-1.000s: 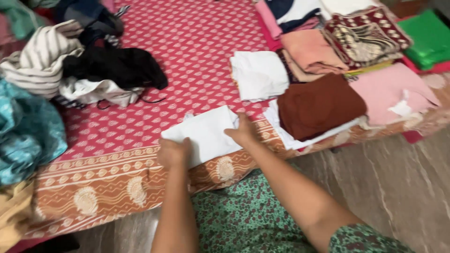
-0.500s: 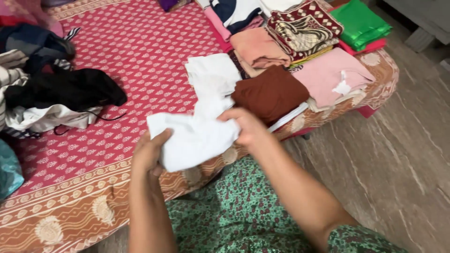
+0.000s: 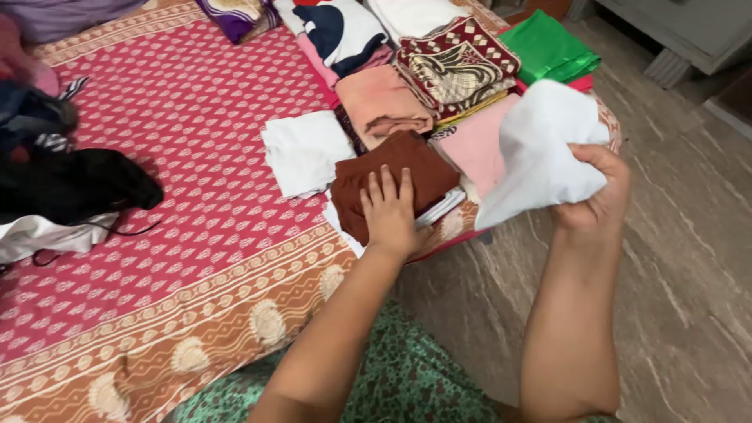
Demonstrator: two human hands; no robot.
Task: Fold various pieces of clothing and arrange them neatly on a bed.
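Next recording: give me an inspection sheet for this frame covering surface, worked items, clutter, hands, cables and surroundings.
Surface: red patterned bedsheet with an orange border.
Worked items: folded white cloth lifted clear of the bed; folded brown garment on top of a pile at the bed edge.
Clutter: white folded stack, peach garment, pink garment, maroon patterned cloth, green cloth; unfolded black garment at left.
Hands: right hand grips the white cloth; left hand rests flat on the brown garment.
Cables: nothing seen.
Surroundings: grey stone floor; grey furniture at top right.
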